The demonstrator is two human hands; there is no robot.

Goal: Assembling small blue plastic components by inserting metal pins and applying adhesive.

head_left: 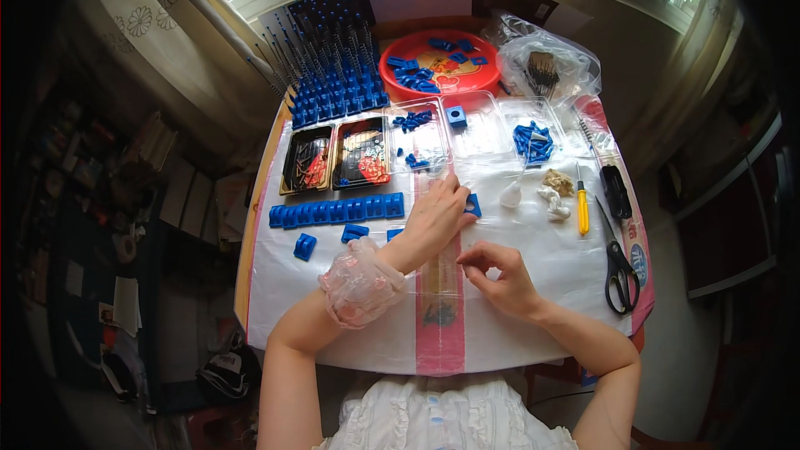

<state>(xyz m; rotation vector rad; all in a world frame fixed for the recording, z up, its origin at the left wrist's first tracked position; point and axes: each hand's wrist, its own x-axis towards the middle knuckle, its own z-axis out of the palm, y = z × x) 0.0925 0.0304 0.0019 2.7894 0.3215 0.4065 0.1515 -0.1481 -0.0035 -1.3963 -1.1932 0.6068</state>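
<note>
My left hand [435, 215] is over the middle of the table. Its thumb and fingers close around a small blue plastic block [473, 205] with a round hole. A crumpled clear plastic bag [358, 283] wraps my left wrist. Nearer to me, my right hand [504, 279] is curled with thumb and forefinger pinched together; whatever lies between the tips is too small to make out. A row of joined blue blocks [337, 211] lies to the left. In front of it are loose blue pieces [305, 247], one partly hidden by my left wrist.
Black trays [287, 187] of small metal parts and clear trays [483, 155] of blue pieces stand beyond. Behind are spring-topped blue blocks [342, 100] and a red basin [385, 75]. At right lie a yellow-handled screwdriver [582, 215], black scissors [618, 271] and a white bottle [511, 194].
</note>
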